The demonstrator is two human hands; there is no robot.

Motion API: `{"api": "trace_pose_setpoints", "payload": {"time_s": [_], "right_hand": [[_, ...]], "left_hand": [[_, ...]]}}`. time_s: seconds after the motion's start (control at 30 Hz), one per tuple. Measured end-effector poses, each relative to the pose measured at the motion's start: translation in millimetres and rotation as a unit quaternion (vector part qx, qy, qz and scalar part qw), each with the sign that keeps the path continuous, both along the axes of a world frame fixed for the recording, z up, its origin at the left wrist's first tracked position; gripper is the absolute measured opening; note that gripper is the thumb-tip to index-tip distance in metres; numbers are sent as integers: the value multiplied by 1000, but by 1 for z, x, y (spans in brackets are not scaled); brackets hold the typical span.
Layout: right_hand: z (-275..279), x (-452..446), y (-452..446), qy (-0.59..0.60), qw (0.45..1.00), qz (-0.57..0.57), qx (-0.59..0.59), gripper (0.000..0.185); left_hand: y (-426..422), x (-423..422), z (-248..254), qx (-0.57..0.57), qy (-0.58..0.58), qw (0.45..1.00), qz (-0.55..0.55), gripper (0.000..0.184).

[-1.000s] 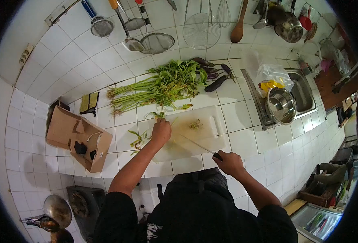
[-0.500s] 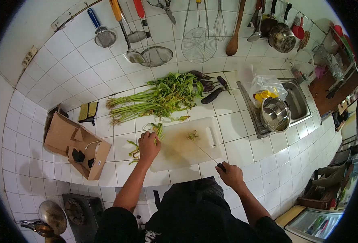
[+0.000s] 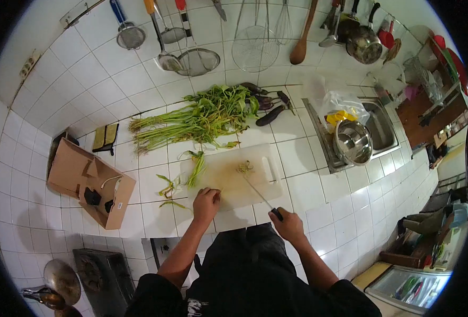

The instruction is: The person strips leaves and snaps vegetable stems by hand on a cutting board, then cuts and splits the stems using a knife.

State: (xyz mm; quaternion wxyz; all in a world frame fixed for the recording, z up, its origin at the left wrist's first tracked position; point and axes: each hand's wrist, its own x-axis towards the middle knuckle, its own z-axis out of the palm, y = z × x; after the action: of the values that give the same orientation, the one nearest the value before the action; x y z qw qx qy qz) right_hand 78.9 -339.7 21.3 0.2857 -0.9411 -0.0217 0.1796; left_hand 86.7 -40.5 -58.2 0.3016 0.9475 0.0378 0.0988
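Note:
My right hand (image 3: 288, 226) grips the dark handle of a knife (image 3: 259, 194); its blade slants up and left over the white cutting board (image 3: 228, 203). At the blade's tip lies a small heap of cut green pieces (image 3: 245, 167). My left hand (image 3: 207, 203) rests at the board's lower left, fingers curled together; anything inside them is hidden. Above it, a small bunch of leafy greens (image 3: 196, 169) lies on the board's left side, apart from the hand. Loose stems and leaves (image 3: 166, 186) are on the tiles left of the board.
Behind the board lie a large pile of long-stemmed greens (image 3: 191, 119) and several dark eggplants (image 3: 271, 115). A steel bowl (image 3: 353, 142) stands by the sink (image 3: 379, 127), with a plastic bag. An open cardboard box (image 3: 88, 179) is at left. Utensils hang on the wall.
My left hand has come off the small bunch of greens and moved down and slightly right, leaving the bunch on the board. The knife stays in my right hand. The view has shifted slightly.

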Motion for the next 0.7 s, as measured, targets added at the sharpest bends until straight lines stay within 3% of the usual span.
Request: {"api": "trace_pose_setpoints", "payload": {"time_s": [0.23, 0.7], "right_hand": [[-10, -1, 10, 45, 999, 5, -8, 39], [-21, 18, 0, 4, 990, 104, -95, 37]], "left_hand": [[-33, 36, -6, -34, -44, 998, -4, 13], [-53, 38, -16, -20, -81, 994, 76, 21]]}}
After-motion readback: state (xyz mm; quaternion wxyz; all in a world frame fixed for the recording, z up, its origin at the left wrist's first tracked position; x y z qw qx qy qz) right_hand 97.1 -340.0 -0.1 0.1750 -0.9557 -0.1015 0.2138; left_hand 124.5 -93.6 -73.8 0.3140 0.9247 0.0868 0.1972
